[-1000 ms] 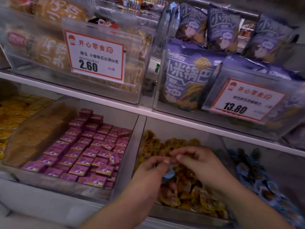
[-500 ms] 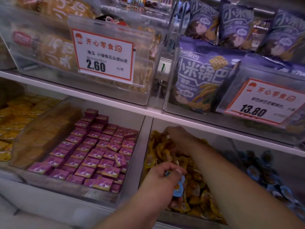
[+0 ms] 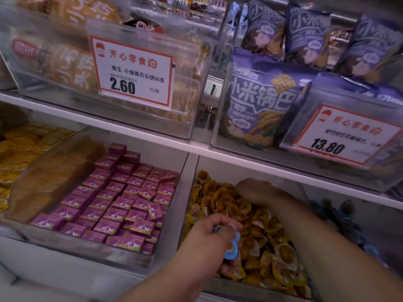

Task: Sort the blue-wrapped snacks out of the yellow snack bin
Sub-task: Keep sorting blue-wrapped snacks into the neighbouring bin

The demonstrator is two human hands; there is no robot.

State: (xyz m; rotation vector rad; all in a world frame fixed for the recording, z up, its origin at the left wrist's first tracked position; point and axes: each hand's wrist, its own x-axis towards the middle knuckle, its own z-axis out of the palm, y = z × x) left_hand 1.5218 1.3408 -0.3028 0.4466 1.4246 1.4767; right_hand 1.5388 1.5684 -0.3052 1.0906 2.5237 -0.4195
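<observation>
Left hand (image 3: 209, 243) pinches blue-wrapped snacks (image 3: 231, 249) over the yellow snack bin (image 3: 192, 205) (loose hold, one could drop back); right hand (image 3: 255, 190) digs deep inside, its grip hidden.

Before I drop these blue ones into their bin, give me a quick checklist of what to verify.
1. Left hand grips a blue-wrapped snack: ok.
2. Count of blue snacks in that hand: cannot tell, fingers cover them.
3. Right hand reaches into the back of the yellow snack bin; whether it holds anything: cannot tell.
4. Blue snack bin to the right, reachable: ok.
5. Right forearm lies across the way to it: not ok.
</observation>
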